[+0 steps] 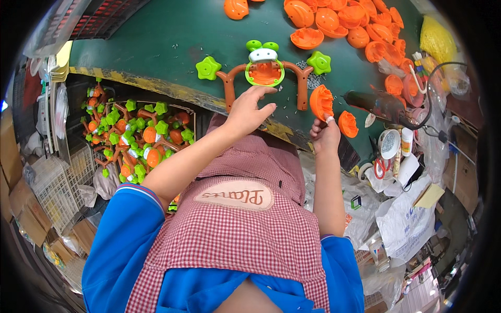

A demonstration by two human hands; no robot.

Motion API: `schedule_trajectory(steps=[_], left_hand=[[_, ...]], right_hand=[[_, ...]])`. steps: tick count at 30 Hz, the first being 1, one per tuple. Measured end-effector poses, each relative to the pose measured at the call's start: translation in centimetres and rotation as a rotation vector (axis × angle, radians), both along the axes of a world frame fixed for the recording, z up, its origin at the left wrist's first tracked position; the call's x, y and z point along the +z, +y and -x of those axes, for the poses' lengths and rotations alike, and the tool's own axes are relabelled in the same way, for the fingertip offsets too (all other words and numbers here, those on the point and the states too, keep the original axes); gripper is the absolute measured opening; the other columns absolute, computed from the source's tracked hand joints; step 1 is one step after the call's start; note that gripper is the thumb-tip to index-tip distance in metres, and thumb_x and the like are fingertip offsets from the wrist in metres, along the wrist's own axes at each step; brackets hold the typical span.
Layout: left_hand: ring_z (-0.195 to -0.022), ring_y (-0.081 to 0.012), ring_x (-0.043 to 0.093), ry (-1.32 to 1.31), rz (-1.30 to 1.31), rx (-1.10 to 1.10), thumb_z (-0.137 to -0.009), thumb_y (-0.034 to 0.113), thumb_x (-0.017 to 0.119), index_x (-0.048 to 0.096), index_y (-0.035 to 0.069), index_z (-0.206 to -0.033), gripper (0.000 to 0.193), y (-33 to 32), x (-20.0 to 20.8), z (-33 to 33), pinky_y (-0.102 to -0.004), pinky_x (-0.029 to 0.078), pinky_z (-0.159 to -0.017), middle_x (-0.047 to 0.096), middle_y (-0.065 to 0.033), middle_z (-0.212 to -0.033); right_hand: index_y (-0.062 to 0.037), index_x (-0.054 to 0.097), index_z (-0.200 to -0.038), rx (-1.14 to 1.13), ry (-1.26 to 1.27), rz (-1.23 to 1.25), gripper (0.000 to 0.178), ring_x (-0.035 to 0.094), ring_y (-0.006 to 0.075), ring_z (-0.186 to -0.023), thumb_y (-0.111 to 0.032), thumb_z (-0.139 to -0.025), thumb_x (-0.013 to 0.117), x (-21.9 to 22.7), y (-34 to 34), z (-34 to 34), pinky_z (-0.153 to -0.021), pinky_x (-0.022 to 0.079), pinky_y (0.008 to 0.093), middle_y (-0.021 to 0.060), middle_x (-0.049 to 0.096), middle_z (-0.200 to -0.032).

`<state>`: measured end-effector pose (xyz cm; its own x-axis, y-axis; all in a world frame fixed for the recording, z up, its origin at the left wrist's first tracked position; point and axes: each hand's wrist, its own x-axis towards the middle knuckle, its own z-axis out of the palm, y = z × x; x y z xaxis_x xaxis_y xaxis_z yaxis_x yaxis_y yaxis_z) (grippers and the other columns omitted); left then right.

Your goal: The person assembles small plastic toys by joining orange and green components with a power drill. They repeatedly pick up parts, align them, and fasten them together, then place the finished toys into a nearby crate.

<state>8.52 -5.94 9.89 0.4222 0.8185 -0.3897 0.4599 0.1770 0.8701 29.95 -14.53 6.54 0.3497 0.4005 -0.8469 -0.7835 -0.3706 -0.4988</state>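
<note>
Toy assembly at a green bench

A box of finished toys [136, 136] is seen at the left, below the green table [156, 41]. The left hand [246, 110], fingers loosely spread and holding nothing, is reached toward the orange toy figure [264, 70] lying near the table edge. An orange shell [321, 101] is pinched in the right hand [324, 135]; a pile of orange shells [349, 21] is heaped beyond.
</note>
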Motion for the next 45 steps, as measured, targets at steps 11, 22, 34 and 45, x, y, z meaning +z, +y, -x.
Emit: schedule_trajectory(steps=[11,22,34,45], left_hand=[[-0.089,-0.0193,0.062,0.098,-0.202,0.004,-0.082,0.014,0.063,0.066,0.008,-0.108,0.026,0.8,-1.5,2.7,-0.031,0.049,-0.074,0.065,-0.007,-0.104],[-0.095,-0.0227,0.061,0.165,-0.462,-0.153,-0.079,0.012,0.065,0.066,0.009,-0.105,0.026,0.3,-2.3,1.4,-0.0343,0.048,-0.08,0.064,-0.0068,-0.103],[-0.087,-0.0223,0.059,0.254,-0.997,-0.271,-0.07,0.017,0.069,0.069,0.011,-0.085,0.016,5.8,-4.2,0.0,-0.0365,0.049,-0.074,0.062,-0.0019,-0.08],[-0.084,-0.0222,0.058,0.265,-1.019,-0.256,-0.075,0.013,0.069,0.069,0.011,-0.093,0.018,10.3,-3.2,0.8,-0.0338,0.051,-0.072,0.065,-0.0012,-0.085]], right_hand=[[0.0039,0.062,-0.099,0.025,-0.947,-0.071,0.019,0.062,0.0179,-0.074,-0.01,-0.089,0.055,-3.8,-4.3,-6.4,-0.068,0.049,0.0275,0.0099,0.066,-0.083],[0.0015,0.069,-0.101,0.493,-1.114,0.214,0.026,0.064,0.0178,-0.077,-0.018,-0.085,0.066,-6.5,-4.1,-11.9,-0.076,0.048,0.0313,0.0132,0.07,-0.083],[0.0068,0.06,-0.109,0.48,-0.82,0.021,0.032,0.061,0.0159,-0.089,0.001,-0.079,0.066,-5.9,-2.0,-8.9,-0.082,0.047,0.0272,0.01,0.066,-0.1],[-0.0012,0.056,-0.12,0.421,-0.538,0.062,0.039,0.065,0.0195,-0.089,0.001,-0.082,0.064,-6.6,-3.2,-7.3,-0.074,0.056,0.031,0.0096,0.064,-0.108]])
